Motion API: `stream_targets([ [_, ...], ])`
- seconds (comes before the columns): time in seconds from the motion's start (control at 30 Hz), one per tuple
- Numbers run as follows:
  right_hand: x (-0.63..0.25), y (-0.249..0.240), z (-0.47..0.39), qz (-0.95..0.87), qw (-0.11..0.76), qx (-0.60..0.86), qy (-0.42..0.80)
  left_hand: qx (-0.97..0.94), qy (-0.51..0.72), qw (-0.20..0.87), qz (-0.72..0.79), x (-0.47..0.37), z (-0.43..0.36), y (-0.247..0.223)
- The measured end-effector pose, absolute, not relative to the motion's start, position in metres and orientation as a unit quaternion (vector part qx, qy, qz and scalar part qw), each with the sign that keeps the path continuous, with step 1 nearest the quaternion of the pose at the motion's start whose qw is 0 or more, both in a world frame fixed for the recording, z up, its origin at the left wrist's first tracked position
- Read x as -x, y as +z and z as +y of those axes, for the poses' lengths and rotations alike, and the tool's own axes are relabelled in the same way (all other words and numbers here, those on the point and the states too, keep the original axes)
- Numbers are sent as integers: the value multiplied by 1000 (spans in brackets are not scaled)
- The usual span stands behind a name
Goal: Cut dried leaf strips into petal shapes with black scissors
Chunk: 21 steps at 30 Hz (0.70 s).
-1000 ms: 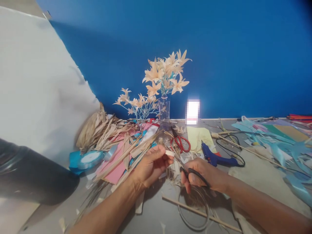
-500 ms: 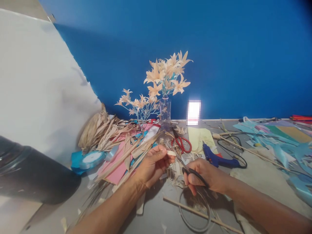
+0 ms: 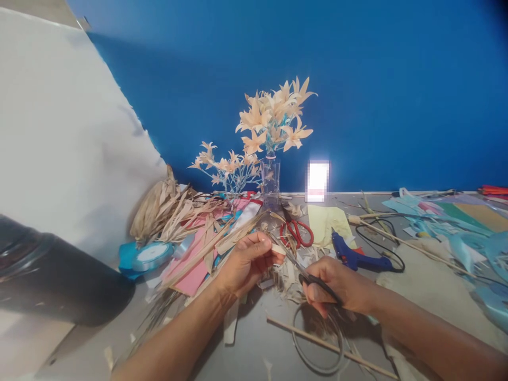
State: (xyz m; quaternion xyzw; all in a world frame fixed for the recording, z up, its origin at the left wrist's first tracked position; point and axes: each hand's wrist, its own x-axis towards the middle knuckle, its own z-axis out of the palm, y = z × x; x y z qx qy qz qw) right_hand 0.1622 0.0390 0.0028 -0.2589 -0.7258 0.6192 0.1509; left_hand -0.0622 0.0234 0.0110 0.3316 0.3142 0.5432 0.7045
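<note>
My left hand (image 3: pixel 248 260) pinches a small pale strip (image 3: pixel 278 248) between thumb and fingers. Black-handled scissors (image 3: pixel 292 260) are in my right hand (image 3: pixel 327 286), their blades pointing up and left to the strip. Whether the blades are cutting into it is too small to tell. Dry scraps (image 3: pixel 291 283) lie beneath both hands. Just behind them on the table are red-handled scissors (image 3: pixel 304 235).
A clear vase (image 3: pixel 271 182) of pale flowers (image 3: pixel 273 114) stands near the blue wall. Blue glue gun (image 3: pixel 361 259) at right, ribbon spool (image 3: pixel 153 255) and dried husks (image 3: pixel 154 209) at left. A stick (image 3: pixel 297 336) and wire ring (image 3: pixel 296 344) lie in front.
The scissors' blades have come closer to the strip and reach its right end. Both hands keep their hold. The whole view has shifted slightly.
</note>
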Motion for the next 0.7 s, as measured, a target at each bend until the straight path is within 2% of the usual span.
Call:
stream_targets([
  [0.33, -168, -5, 43, -704, 96, 337, 617, -349, 518, 696, 355, 67, 24, 21],
  [0.43, -162, -4, 43, -673, 156, 342, 638, -320, 534, 698, 354, 67, 24, 15],
  [0.6, -149, 6, 39, -573, 313, 383, 654, -277, 526, 732, 333, 53, 20, 9],
  [0.7, -147, 8, 37, -527, 368, 394, 657, -283, 512, 739, 335, 42, 14, 7],
])
